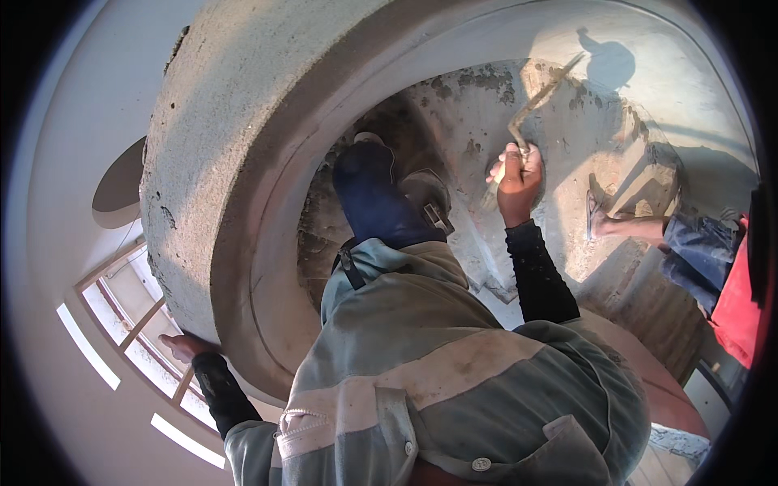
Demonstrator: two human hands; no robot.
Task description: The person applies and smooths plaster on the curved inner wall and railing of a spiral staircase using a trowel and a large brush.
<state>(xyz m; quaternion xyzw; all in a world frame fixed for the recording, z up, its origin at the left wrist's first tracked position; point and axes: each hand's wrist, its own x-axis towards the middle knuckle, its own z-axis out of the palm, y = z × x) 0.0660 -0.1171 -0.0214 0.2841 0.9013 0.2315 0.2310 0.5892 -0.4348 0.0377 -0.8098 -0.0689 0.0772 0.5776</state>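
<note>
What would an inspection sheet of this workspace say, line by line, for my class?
Surface: thick curved wall with a gritty top; pale, patchy ground inside its curve.
Job's things: bent metal tool, possibly a trowel.
Clutter: nothing seen lying loose.
Hands: right hand grips the tool; left hand looks open beside the wall, contact unclear.
Cables: nothing seen clearly.
Surroundings: another person's leg at right; window frame at left.
</note>
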